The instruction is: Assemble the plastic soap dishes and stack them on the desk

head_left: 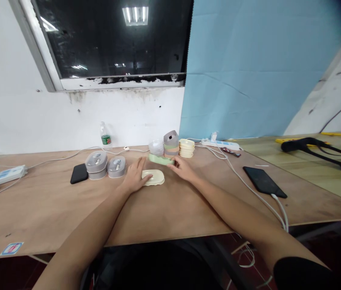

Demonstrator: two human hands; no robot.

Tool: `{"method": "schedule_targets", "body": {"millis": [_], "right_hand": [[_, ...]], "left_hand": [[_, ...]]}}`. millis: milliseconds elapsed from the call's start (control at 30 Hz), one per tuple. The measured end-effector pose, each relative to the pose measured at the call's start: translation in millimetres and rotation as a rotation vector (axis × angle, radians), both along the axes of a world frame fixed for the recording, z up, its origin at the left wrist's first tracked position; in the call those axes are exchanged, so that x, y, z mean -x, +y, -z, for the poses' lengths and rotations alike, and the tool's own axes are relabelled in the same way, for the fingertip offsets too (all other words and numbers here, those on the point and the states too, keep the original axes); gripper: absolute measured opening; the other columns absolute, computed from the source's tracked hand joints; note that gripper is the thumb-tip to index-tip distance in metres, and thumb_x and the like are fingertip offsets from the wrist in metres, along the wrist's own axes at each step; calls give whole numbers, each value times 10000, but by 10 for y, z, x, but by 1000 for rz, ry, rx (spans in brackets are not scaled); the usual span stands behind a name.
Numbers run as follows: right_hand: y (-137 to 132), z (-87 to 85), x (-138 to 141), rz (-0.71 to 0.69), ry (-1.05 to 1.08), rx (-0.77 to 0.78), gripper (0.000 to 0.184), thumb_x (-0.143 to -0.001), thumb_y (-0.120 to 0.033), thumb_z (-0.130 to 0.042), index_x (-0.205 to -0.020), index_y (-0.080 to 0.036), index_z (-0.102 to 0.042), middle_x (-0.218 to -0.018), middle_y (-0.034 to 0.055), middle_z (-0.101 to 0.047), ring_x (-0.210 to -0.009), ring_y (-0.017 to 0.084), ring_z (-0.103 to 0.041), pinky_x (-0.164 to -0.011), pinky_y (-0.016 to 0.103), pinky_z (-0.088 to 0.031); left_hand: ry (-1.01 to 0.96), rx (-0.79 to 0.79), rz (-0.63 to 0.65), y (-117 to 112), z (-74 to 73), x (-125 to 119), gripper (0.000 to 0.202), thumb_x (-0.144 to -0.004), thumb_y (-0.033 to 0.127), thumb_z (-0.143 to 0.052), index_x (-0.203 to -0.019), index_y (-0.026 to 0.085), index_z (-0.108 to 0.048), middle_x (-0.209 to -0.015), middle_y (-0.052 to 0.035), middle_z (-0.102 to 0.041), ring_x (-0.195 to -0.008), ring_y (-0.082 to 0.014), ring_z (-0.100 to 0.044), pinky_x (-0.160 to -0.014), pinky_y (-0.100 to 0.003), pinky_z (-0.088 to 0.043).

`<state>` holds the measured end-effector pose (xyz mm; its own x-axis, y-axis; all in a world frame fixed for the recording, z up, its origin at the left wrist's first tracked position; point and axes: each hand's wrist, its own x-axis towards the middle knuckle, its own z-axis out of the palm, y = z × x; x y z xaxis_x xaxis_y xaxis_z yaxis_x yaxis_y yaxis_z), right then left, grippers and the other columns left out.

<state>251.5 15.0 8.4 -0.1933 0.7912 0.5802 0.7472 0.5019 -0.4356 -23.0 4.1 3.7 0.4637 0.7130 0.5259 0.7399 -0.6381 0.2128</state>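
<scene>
Plywood desk [52, 201], left hand [134, 177] on cream box [156, 177], right hand [184, 169] pinching green lid [160, 160]

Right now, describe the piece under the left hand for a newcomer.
On the wooden table under the dark window, find the left hand. It rests on a flat oval tray. It is cream and lies singly; the right hand touches a green tray; the lidded boxes are grey.

The cream oval dish [155, 177] lies flat on the counter [52, 201], partly under your left hand [134, 179]. The pale green oval dish [160, 160] sits just behind it, right end in your right hand [184, 169].
</scene>
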Motion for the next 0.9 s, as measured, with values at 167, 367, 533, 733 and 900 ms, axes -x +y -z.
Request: {"method": "schedule_targets", "body": {"millis": [167,367,533,733,900], "right_hand": [[-147,4,197,-131,92,-23,318,-772,-372,-649,-1033,-208,-572,-879,35,-615,-729,172,-535,-690,293,-442],[-120,58,390,-96,440,-47,409,-828,-457,-587,-1140,-193,-594,-879,49,-643,-664,149,-543,-632,276,-458],[37,163,478,-40,513,37,377,-822,-507,-579,-978,-176,-670,-833,45,-680,-636,146,-566,-599,259,-456],[184,240,512,31,146,288,254,-812,-435,-608,-744,-201,-680,-791,31,-709,-732,183,-635,-639,267,-456],[260,156,504,80,29,145,164,-792,-341,-648,-877,-204,-679,-950,58,-706,-887,201,-636,-780,296,-459]], "left_hand": [[-79,-98,7,16,-83,39,596,-921,400,-471,-1457,201,-301,-1361,-130,-521,-1253,-273,-477,-1046,-428,-336],[-134,-21,-167,-22,-148,43,651,-948,492,-405,-1490,168,-245,-991,-84,-694,-978,-246,-639,-969,-387,-413],[-107,-74,-158,10,-115,57,544,-933,433,-419,-1390,138,-433,-1496,-152,-345,-1304,-294,-433,-1080,-407,-351],[110,151,35,110,35,70,501,-871,227,-432,-1368,199,-484,-1449,-106,-440,-1277,-269,-475,-1070,-427,-384],[143,226,26,138,75,62,439,-893,238,-380,-1286,201,-572,-1392,-97,-510,-1207,-266,-550,-1045,-411,-415]]}}
